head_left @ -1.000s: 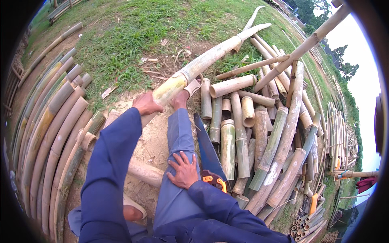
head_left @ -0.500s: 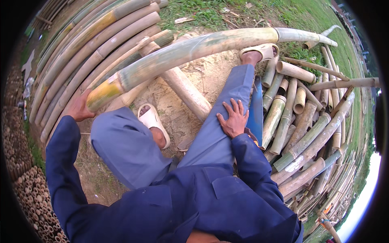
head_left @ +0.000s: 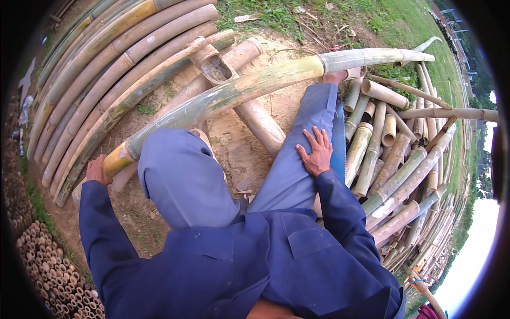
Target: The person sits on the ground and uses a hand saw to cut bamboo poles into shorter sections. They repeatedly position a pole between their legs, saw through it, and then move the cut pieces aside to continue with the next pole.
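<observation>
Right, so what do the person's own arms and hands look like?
Both arms are in loose, plain dark blue long sleeves: the left sleeve and right sleeve reach about the wrists. The left fingers and right fingers are ungloved.

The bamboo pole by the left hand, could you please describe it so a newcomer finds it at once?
From the row of long poles, upper left, look right to the pale sawdust. The bamboo pole crosses it, beyond the bent knee. Unlike those poles, its yellow end meets the left hand.
</observation>
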{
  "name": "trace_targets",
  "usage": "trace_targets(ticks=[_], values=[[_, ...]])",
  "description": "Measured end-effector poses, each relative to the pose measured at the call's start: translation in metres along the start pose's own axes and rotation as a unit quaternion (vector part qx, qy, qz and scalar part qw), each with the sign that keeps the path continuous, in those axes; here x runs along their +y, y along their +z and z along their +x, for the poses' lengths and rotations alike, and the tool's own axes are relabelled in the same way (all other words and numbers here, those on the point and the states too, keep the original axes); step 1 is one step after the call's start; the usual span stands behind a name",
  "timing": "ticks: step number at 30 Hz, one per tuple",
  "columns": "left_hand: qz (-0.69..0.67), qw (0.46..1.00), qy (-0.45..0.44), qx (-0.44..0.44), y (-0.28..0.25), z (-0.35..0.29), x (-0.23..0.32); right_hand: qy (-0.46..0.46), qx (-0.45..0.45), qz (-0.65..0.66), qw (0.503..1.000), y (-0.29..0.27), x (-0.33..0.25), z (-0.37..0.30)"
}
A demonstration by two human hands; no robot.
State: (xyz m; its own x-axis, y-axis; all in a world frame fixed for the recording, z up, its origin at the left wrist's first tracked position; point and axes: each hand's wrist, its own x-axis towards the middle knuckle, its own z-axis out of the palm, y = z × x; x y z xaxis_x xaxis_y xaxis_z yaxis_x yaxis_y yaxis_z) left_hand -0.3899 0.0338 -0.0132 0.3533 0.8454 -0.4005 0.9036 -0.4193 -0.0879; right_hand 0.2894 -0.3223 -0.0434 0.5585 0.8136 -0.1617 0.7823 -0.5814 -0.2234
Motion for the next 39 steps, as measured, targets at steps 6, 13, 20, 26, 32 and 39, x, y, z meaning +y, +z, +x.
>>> trace_targets(ticks=[6, 13, 20, 26, 32, 39], values=[[0.045, 0.998, -0.04, 0.014, 0.025, -0.009, -0.006, -0.022, 0.02, -0.003, 1.0, 0.0, -0.004, 0.004], [0.058, 0.991, 0.02, 0.122, -0.056, 0.049, 0.093, 0.009, 0.001, -0.008, 1.0, 0.002, -0.006, 0.006], [-0.086, 0.921, 0.356, 0.133, -0.183, 0.135, 0.384, 0.011, -0.012, -0.017, 1.0, -0.002, -0.012, 0.009], [0.025, 0.918, 0.394, 0.035, -0.239, 0.2, 0.572, 0.021, 0.028, 0.006, 0.999, -0.005, -0.011, 0.016], [-0.135, 0.963, 0.234, 0.025, -0.168, 0.209, 0.658, 0.026, 0.03, 0.047, 0.998, -0.002, -0.001, 0.023], [-0.134, 0.958, 0.252, -0.02, -0.169, 0.209, 0.635, 0.021, 0.005, 0.029, 0.999, -0.014, -0.001, 0.022]])
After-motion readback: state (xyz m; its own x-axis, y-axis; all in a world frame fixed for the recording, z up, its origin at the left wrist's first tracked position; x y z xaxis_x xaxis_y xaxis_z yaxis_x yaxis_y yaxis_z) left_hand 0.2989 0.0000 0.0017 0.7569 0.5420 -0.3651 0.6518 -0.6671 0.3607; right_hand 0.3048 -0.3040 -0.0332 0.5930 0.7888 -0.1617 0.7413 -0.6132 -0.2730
